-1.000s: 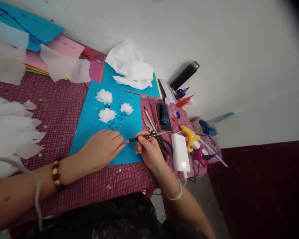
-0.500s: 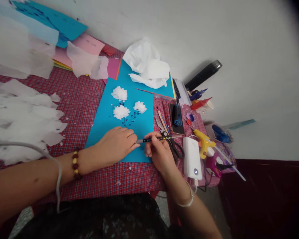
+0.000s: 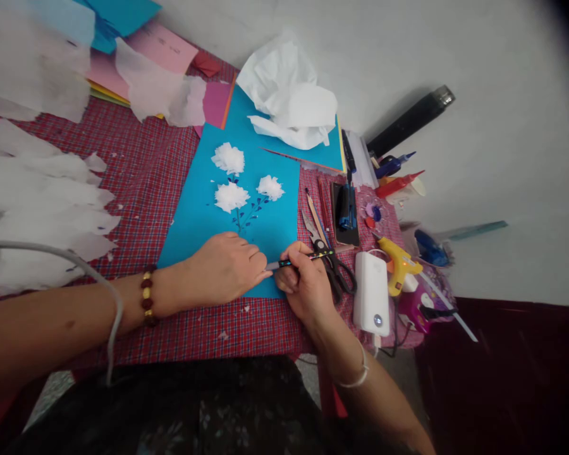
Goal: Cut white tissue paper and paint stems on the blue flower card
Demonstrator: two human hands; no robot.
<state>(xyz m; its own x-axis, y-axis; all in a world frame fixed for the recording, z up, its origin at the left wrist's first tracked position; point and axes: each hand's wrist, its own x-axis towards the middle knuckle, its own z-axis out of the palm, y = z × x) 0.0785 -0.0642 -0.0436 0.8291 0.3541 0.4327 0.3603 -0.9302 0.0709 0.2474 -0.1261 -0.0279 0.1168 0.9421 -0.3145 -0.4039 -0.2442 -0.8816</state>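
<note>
A blue card (image 3: 194, 208) lies on the red checked tablecloth (image 3: 142, 183), with three white tissue flowers (image 3: 231, 196) and dark blue painted stems on it. My left hand (image 3: 225, 268) lies flat, fingers out, on the card's near edge. My right hand (image 3: 303, 284) is closed round a thin dark paintbrush (image 3: 308, 256), whose tip points left and meets the card beside my left fingertips.
Black-handled scissors (image 3: 334, 268), a white power bank (image 3: 370, 292), a yellow glue gun (image 3: 398, 262), glue bottles (image 3: 398, 183) and a black cylinder (image 3: 410, 120) crowd the right. Crumpled white tissue (image 3: 289, 95) lies behind the card; torn tissue sheets (image 3: 38, 202) and coloured paper lie left.
The view has shifted, so everything sits lower and nearer. Both hands stay together at the card's near edge, the brush tip still by my left fingertips.
</note>
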